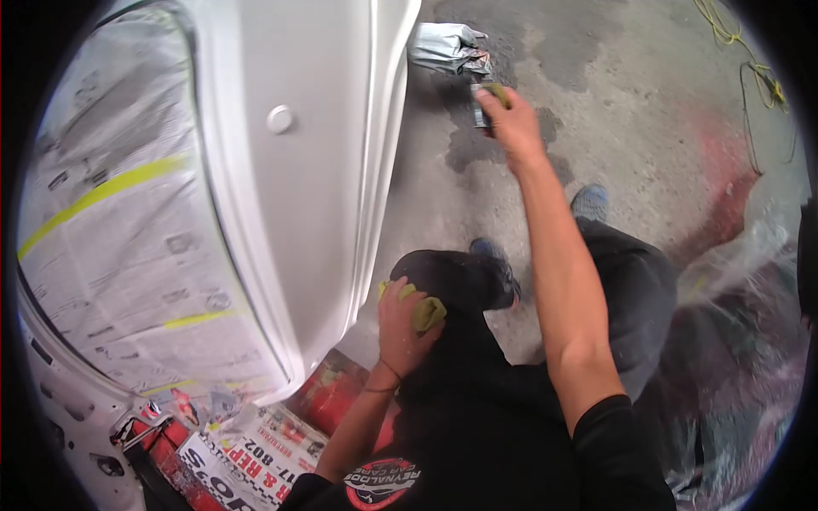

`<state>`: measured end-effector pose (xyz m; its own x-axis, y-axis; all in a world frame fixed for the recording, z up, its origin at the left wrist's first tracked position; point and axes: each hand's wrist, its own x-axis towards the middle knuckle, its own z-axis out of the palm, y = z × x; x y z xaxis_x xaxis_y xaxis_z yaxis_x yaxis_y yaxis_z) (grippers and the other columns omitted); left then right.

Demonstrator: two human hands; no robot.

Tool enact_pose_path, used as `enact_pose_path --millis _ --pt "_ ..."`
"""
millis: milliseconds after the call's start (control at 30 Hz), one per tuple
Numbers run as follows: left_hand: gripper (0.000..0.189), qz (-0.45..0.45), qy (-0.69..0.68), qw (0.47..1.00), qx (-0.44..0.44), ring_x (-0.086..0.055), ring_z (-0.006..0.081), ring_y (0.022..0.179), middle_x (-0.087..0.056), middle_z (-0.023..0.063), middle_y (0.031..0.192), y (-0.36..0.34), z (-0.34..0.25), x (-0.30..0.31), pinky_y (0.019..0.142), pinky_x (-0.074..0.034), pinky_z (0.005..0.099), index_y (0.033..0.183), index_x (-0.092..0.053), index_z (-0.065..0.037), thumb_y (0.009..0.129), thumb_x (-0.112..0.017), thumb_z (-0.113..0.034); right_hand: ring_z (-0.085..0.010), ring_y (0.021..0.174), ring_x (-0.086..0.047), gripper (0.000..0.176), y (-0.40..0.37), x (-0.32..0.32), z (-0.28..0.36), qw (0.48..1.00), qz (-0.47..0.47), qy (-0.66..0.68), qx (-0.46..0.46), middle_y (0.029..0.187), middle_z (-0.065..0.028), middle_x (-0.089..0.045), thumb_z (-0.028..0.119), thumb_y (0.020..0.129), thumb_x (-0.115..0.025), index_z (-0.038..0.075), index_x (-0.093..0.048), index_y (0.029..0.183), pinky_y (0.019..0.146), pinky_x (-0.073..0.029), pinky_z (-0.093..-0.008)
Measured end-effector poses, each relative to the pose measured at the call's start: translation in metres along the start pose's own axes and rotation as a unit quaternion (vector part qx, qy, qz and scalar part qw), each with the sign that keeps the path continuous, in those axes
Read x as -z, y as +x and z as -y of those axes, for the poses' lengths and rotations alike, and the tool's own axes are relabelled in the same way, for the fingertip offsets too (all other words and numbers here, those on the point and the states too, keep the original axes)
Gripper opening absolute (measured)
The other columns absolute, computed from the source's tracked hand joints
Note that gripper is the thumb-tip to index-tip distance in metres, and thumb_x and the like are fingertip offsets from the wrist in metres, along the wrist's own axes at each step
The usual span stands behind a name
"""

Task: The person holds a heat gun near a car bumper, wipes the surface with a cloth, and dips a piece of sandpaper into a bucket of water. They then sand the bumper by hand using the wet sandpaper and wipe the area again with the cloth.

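My left hand (400, 328) is wrapped round a yellow-green cloth (429, 314) beside my knee, near the lower edge of the white car door (315, 170). Stretched forward over the concrete floor, my right hand (509, 123) grips a small dark and grey item (480, 109) that I cannot make out clearly. Something yellow-green (498, 92) also shows by its fingers. Just beyond that hand lies a crumpled light bag (447, 48) on the floor. Neither hand touches the door.
Masking film with yellow tape (111, 200) covers the window area at left. Printed paper (256, 456) and a red surface (328, 396) are at the lower left. Clear plastic sheeting (741, 341) hangs at right. A yellow cord (771, 89) lies at the upper right.
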<state>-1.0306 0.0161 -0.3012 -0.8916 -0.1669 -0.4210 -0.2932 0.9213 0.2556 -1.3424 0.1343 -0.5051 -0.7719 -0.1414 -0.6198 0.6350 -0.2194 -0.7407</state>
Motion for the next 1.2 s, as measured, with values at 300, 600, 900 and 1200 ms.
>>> enact_pose_path --millis 300,600,900,1200 --pt "0.055 -0.118 0.017 0.988 -0.103 -0.050 0.0473 0.140 -0.057 0.0172 0.143 0.108 0.034 -0.097 0.115 -0.036 0.0608 0.117 -0.068 -0.012 0.067 -0.091 -0.019 -0.0067 0.081 -0.053 0.027 0.033 -0.081 -0.043 0.988 0.045 0.083 0.125 0.089 0.0039 -0.063 0.027 0.101 -0.078 0.004 -0.067 0.109 0.074 -0.046 -0.0259" --pt "0.053 -0.140 -0.038 0.963 -0.226 -0.047 0.0436 0.144 -0.061 0.0170 0.143 0.166 0.053 -0.130 0.119 -0.029 0.0633 0.125 -0.069 -0.010 0.079 -0.083 -0.032 -0.0101 0.083 -0.059 0.030 -0.006 -0.121 -0.055 0.986 -0.033 0.108 0.120 0.091 -0.0009 -0.068 0.028 0.099 -0.079 0.001 -0.070 0.109 0.073 -0.049 -0.0312" --pt "0.048 -0.126 -0.023 0.929 -0.347 -0.056 0.0395 0.129 -0.065 0.0151 0.134 0.205 0.080 -0.151 0.109 -0.045 0.0534 0.120 -0.071 -0.012 0.080 -0.084 -0.035 -0.0328 0.093 -0.071 0.037 -0.015 -0.148 -0.064 0.982 -0.107 0.066 0.143 0.098 -0.0175 -0.074 0.031 0.094 -0.080 0.000 -0.070 0.111 0.088 -0.054 -0.0446" --pt "0.051 -0.149 0.004 0.950 -0.274 -0.052 0.0401 0.135 -0.063 0.0153 0.136 0.163 0.092 -0.149 0.117 -0.028 0.0672 0.124 -0.069 -0.007 0.085 -0.079 -0.038 -0.0274 0.088 -0.068 0.035 -0.017 -0.158 -0.078 0.974 -0.121 0.096 0.163 0.096 -0.0149 -0.073 0.029 0.096 -0.080 -0.002 -0.069 0.110 0.084 -0.053 -0.0413"
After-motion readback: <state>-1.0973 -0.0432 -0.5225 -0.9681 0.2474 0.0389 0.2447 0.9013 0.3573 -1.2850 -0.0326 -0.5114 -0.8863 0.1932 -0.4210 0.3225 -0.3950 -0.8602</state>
